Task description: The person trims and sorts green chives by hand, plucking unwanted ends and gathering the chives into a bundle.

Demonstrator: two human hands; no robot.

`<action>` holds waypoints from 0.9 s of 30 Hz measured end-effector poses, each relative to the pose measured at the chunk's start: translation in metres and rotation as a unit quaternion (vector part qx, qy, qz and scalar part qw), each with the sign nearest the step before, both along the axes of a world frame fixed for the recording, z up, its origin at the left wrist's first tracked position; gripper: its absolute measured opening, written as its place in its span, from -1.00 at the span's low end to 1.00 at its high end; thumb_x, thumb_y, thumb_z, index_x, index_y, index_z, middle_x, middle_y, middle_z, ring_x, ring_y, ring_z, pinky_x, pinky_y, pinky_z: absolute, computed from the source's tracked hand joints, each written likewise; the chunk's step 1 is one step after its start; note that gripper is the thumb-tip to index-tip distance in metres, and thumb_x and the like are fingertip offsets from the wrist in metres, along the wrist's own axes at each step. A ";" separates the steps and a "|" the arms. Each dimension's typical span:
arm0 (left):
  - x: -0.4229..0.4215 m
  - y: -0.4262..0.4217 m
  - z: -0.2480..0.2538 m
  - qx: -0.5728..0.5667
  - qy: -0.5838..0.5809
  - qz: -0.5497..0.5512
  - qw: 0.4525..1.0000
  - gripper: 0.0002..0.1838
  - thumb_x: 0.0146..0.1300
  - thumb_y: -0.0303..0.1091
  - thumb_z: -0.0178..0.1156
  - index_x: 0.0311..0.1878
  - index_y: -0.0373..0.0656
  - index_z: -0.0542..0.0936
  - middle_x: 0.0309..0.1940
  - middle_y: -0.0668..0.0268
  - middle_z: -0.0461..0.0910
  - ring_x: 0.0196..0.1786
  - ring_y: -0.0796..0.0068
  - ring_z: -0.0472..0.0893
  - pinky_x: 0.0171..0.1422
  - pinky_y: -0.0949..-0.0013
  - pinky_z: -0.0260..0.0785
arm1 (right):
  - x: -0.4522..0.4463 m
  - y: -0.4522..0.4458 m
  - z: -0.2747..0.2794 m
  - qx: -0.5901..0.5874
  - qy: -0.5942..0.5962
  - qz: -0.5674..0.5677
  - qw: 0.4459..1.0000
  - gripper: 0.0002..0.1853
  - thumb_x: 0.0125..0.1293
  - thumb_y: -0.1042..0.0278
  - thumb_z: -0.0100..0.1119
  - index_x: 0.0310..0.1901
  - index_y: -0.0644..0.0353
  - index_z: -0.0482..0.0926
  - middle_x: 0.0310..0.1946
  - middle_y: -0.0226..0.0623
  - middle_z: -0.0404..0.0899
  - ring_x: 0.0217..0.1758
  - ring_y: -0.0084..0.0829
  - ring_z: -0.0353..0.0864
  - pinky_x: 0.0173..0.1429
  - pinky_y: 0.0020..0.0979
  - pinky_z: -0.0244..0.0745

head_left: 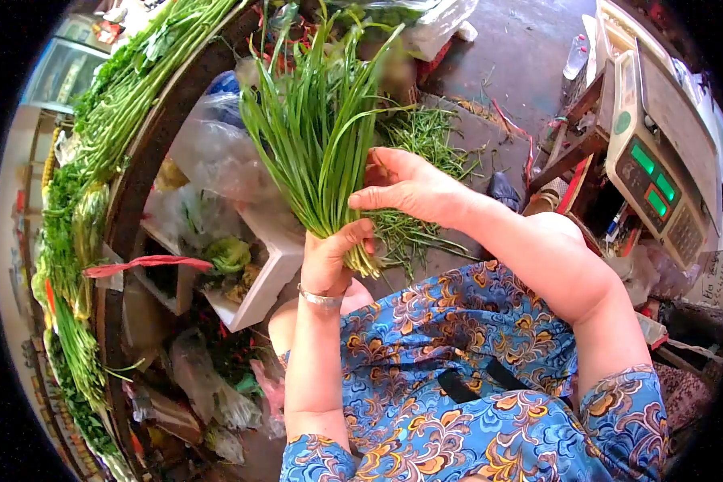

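My left hand (329,255), with a bracelet at the wrist, is wrapped round the lower stems of a bunch of garlic chives (317,145). The long flat green leaves fan upward, and the pale cut ends stick out below my fist. My right hand (402,189) is at the right side of the bunch, its thumb against the leaves and its fingers curled at their edge, partly hidden. On the ground beyond lies a heap of loose green trimmings (426,145).
A long shelf of leafy greens (136,104) curves along the left. Below it are plastic bags (217,145) and a white foam box (261,281). At the right stands a digital scale (655,169) with lit green displays. A red strip (149,263) hangs from the shelf edge.
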State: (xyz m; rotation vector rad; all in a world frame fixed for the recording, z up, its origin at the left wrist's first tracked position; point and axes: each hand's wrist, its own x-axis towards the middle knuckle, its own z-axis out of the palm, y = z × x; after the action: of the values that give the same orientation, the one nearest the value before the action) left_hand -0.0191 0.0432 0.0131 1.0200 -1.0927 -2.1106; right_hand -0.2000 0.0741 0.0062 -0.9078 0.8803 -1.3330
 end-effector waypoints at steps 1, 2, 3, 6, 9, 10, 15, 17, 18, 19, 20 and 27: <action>0.000 -0.001 -0.002 -0.008 -0.005 0.016 1.000 -0.73 0.09 -0.60 0.31 -0.11 -0.27 0.53 -0.45 0.28 0.59 -0.50 0.45 0.58 -0.45 0.46 0.47 | -0.009 0.001 0.005 0.028 0.081 0.017 0.996 -0.58 0.17 0.37 0.35 0.04 0.30 0.51 -0.15 -0.30 0.63 -0.13 -0.48 0.58 0.06 -0.41 0.49; 0.002 -0.002 -0.005 -0.017 -0.010 0.032 0.999 -0.73 0.08 -0.61 0.31 -0.13 -0.27 0.53 -0.46 0.28 0.58 -0.53 0.47 0.57 -0.47 0.47 0.46 | -0.017 0.004 0.014 0.054 0.162 0.035 0.985 -0.60 0.19 0.40 0.34 0.05 0.29 0.50 -0.15 -0.33 0.62 -0.09 -0.48 0.57 0.07 -0.42 0.48; 0.004 -0.003 -0.006 -0.017 -0.011 0.034 0.999 -0.73 0.08 -0.61 0.31 -0.13 -0.27 0.53 -0.46 0.28 0.58 -0.53 0.47 0.57 -0.47 0.47 0.46 | -0.022 0.008 0.030 0.049 0.321 0.007 0.946 -0.73 0.18 0.37 0.36 -0.14 0.30 0.58 -0.29 -0.33 0.64 -0.21 -0.53 0.57 -0.04 -0.44 0.50; 0.008 -0.003 -0.008 -0.025 -0.029 0.050 0.998 -0.75 0.09 -0.63 0.30 -0.14 -0.29 0.53 -0.47 0.29 0.58 -0.56 0.48 0.56 -0.50 0.49 0.44 | -0.025 0.015 0.028 -0.114 0.307 -0.108 0.939 -0.86 0.18 0.42 0.35 -0.35 0.24 0.57 -0.50 -0.49 0.54 -0.46 -0.71 0.40 -0.39 -0.56 0.35; 0.009 -0.002 -0.009 -0.031 -0.053 0.047 0.997 -0.75 0.08 -0.63 0.29 -0.15 -0.30 0.53 -0.48 0.29 0.58 -0.58 0.48 0.55 -0.52 0.48 0.44 | -0.027 0.013 0.037 -0.222 0.334 -0.225 0.888 -0.85 0.18 0.48 0.31 -0.23 0.23 0.58 -0.33 -0.41 0.57 -0.41 -0.64 0.45 -0.34 -0.56 0.39; 0.009 -0.001 -0.009 -0.034 -0.069 0.042 0.996 -0.76 0.08 -0.63 0.29 -0.16 -0.30 0.53 -0.48 0.29 0.58 -0.58 0.49 0.54 -0.52 0.48 0.43 | -0.027 0.008 0.034 -0.260 0.340 -0.260 0.866 -0.84 0.19 0.50 0.29 -0.19 0.22 0.59 -0.25 -0.38 0.58 -0.35 -0.61 0.49 -0.29 -0.55 0.44; 0.001 0.003 -0.003 -0.038 -0.091 0.038 0.994 -0.77 0.05 -0.63 0.30 -0.20 -0.29 0.54 -0.49 0.30 0.57 -0.60 0.50 0.53 -0.54 0.48 0.40 | -0.026 0.004 0.023 -0.281 0.396 -0.233 0.843 -0.84 0.24 0.43 0.20 -0.14 0.20 0.59 -0.19 -0.21 0.54 -0.20 -0.17 0.62 -0.14 -0.25 0.52; -0.001 0.003 -0.003 -0.034 -0.077 0.045 0.995 -0.77 0.05 -0.63 0.30 -0.20 -0.29 0.54 -0.49 0.30 0.57 -0.60 0.50 0.53 -0.54 0.48 0.40 | -0.029 0.003 0.016 -0.254 0.457 -0.202 0.828 -0.83 0.27 0.36 0.17 -0.15 0.20 0.60 -0.22 -0.16 0.53 -0.18 -0.10 0.60 -0.12 -0.23 0.52; 0.000 0.002 -0.006 -0.039 -0.073 0.043 0.996 -0.77 0.05 -0.63 0.30 -0.20 -0.28 0.54 -0.48 0.30 0.57 -0.60 0.50 0.53 -0.54 0.48 0.40 | -0.031 0.004 0.016 -0.253 0.458 -0.203 0.828 -0.83 0.27 0.36 0.17 -0.15 0.20 0.60 -0.22 -0.16 0.53 -0.18 -0.10 0.60 -0.12 -0.23 0.52; 0.001 0.000 -0.009 -0.045 -0.068 0.042 0.996 -0.77 0.06 -0.62 0.30 -0.19 -0.28 0.54 -0.48 0.30 0.57 -0.60 0.50 0.52 -0.54 0.47 0.40 | -0.032 0.005 0.018 -0.250 0.464 -0.191 0.828 -0.84 0.27 0.36 0.16 -0.17 0.20 0.60 -0.24 -0.16 0.54 -0.20 -0.09 0.60 -0.12 -0.21 0.52; 0.002 -0.001 -0.012 -0.044 -0.068 0.042 0.996 -0.77 0.06 -0.62 0.30 -0.19 -0.28 0.54 -0.48 0.30 0.57 -0.60 0.50 0.52 -0.54 0.47 0.40 | -0.033 0.005 0.018 -0.248 0.470 -0.178 0.828 -0.84 0.27 0.36 0.15 -0.18 0.21 0.60 -0.25 -0.16 0.54 -0.21 -0.09 0.60 -0.13 -0.19 0.51; 0.009 -0.014 -0.021 0.010 -0.029 0.079 0.996 -0.81 0.16 -0.63 0.24 -0.16 -0.29 0.50 -0.55 0.30 0.52 -0.63 0.49 0.48 -0.54 0.42 0.37 | -0.030 0.011 0.014 -0.176 0.535 -0.104 0.820 -0.78 0.26 0.27 0.05 -0.41 0.25 0.50 -0.43 -0.03 0.56 -0.27 0.04 0.57 -0.17 -0.07 0.46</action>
State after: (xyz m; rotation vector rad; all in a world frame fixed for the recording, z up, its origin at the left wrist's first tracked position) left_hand -0.0100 0.0290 -0.0083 1.1460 -0.9851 -1.9805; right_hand -0.2299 0.0855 0.0199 -1.9878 1.6418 -1.1207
